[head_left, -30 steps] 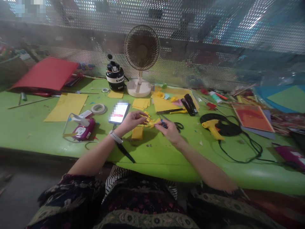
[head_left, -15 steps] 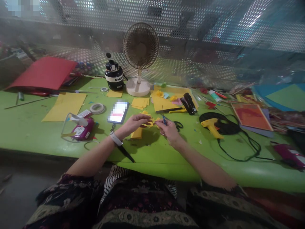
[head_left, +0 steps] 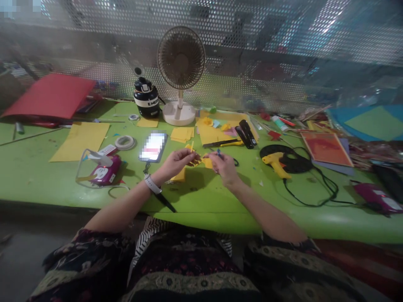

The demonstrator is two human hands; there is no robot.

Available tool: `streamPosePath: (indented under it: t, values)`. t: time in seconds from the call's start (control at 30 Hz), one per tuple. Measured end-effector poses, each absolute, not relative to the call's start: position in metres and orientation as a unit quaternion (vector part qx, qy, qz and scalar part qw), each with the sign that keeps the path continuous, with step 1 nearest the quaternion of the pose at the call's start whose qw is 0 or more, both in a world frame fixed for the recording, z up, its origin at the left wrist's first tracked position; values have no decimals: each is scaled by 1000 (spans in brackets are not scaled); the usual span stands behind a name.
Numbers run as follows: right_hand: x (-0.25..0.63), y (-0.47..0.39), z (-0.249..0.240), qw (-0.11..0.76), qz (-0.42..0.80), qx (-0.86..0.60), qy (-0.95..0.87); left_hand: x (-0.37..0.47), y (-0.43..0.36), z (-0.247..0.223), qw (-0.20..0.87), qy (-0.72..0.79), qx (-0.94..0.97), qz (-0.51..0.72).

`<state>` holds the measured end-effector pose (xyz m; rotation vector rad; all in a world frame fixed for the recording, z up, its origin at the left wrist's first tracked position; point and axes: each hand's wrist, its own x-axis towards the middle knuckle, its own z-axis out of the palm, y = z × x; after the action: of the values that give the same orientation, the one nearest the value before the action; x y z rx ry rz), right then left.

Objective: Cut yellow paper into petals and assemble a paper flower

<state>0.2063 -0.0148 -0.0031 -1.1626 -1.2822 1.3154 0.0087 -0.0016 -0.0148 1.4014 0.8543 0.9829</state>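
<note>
My left hand (head_left: 176, 163) pinches a piece of yellow cut paper (head_left: 195, 160) with fringe-like strips, held above the table. Close on its right, my right hand (head_left: 225, 168) is closed, with a thin blue-handled tool (head_left: 218, 152) sticking up between its fingers. Its fingertips meet another bit of yellow paper (head_left: 207, 162); the fingers partly hide how it is held. Below my left hand lies a small yellow paper stack (head_left: 179, 175). Behind my right hand shows a dark loop (head_left: 236, 162), seemingly a scissors handle.
Beyond my hands are a phone (head_left: 153, 146), yellow squares (head_left: 181, 134), a utility knife (head_left: 231, 143), a stapler (head_left: 246, 134) and a fan (head_left: 180, 113). Leftward are a tape roll (head_left: 125, 143) and purple device (head_left: 107, 171). Rightward, a yellow glue gun (head_left: 277, 164) trails a black cord.
My left fingers have closed more tightly on the yellow paper. My right hand has turned, so the blue tool's thin tip shows less. The whole view has shifted slightly.
</note>
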Motion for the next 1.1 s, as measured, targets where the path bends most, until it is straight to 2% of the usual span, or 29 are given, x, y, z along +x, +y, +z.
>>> streamPosePath:
  t: [0.23, 0.37, 0.53, 0.7, 0.77, 0.9, 1.1]
  values:
    - [202, -12, -1, 379, 648, -443, -491, 13, -10, -15, 539, 352, 710, 286]
    - [196, -10, -9, 431, 639, -440, -461, 15, -10, -18, 501, 345, 743, 280]
    - [206, -2, -8, 493, 615, -441, -430, 13, -6, -21, 516, 359, 727, 276]
    - [208, -4, -9, 384, 655, -461, -458, 13, -6, -23, 518, 358, 728, 273]
    - [203, -7, -13, 368, 665, -454, -466, 14, -7, -21, 508, 353, 739, 268]
    - [194, -10, -17, 428, 642, -444, -456, 15, -10, -17, 494, 339, 760, 252]
    - [204, 0, -13, 509, 607, -454, -409, 14, -7, -21, 532, 363, 716, 270]
